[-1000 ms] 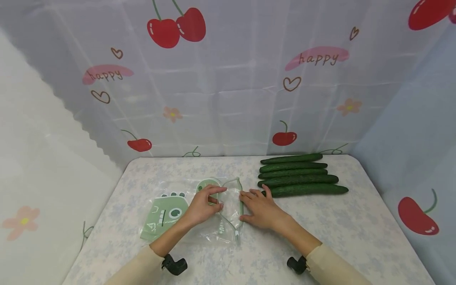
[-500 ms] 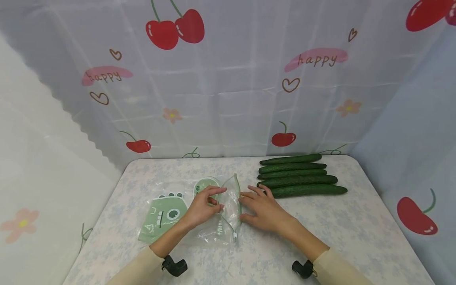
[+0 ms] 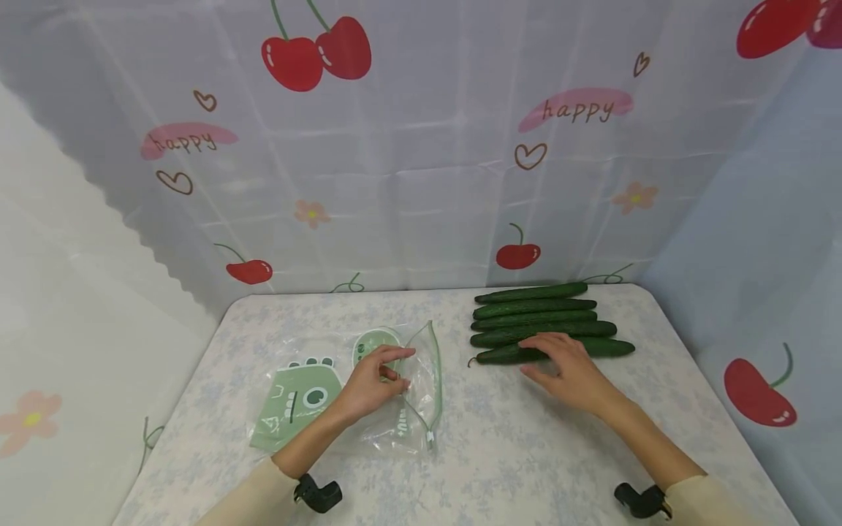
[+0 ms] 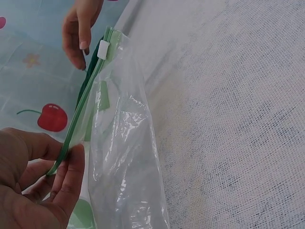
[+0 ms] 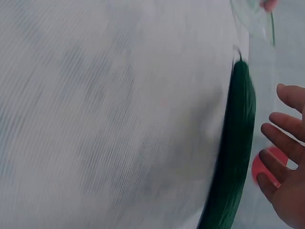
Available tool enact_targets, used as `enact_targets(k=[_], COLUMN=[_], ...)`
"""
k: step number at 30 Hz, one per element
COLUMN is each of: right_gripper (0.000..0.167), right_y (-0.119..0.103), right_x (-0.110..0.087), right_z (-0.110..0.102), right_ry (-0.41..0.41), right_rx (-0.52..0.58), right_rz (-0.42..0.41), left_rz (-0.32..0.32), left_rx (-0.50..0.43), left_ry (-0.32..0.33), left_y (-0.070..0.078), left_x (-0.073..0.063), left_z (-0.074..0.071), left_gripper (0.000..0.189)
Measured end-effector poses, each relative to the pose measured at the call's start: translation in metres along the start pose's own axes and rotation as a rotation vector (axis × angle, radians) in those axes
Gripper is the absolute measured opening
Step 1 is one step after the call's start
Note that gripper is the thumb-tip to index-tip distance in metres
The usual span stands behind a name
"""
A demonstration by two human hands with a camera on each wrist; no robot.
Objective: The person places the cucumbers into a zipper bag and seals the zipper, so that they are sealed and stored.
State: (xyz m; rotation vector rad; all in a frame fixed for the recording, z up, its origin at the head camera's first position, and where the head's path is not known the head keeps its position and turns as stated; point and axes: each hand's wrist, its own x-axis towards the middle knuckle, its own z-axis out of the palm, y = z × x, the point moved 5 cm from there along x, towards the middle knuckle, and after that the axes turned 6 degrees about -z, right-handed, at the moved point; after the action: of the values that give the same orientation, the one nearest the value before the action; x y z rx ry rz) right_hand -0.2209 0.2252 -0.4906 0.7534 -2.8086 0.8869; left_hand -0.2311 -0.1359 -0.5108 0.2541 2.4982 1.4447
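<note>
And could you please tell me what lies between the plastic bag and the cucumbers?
Only bare table lies between the bag and the cucumbers, as the head view shows.

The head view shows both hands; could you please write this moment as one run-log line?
left hand: pinches bag; right hand: over front cucumber, grasping nothing; bag: on table, mouth open; cucumbers: five, side by side

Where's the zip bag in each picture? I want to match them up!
Head: zip bag left of the middle, low down, held by the left hand.
Left wrist: zip bag down the middle, green edge slanting.
Right wrist: only a piece, cut off at the top, towards the right.
Shared landmark: the right hand shows in all three.
</note>
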Motion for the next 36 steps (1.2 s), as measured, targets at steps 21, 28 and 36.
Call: enact_targets(k=[21, 28, 36], right_gripper=[0.051, 0.051, 0.040], right_y=[0.130, 0.151, 0.160], right_x=[-0.058, -0.062, -0.067], right_z=[-0.066, -0.062, -0.061], right_ry=[0.123, 0.096, 0.155], right_rx=[0.061, 0.071, 0.021], right_rz=[0.297, 0.347, 0.297], left_rz=[0.016, 0.022, 0.014], left_rx=[-0.028, -0.029, -0.021], left_ry=[-0.013, -0.016, -0.010], left_y=[-0.004, -0.005, -0.003], left_x=[0.000, 0.000, 0.000], left_z=[0.000, 0.002, 0.003], left_gripper=[0.055, 0.055, 0.056])
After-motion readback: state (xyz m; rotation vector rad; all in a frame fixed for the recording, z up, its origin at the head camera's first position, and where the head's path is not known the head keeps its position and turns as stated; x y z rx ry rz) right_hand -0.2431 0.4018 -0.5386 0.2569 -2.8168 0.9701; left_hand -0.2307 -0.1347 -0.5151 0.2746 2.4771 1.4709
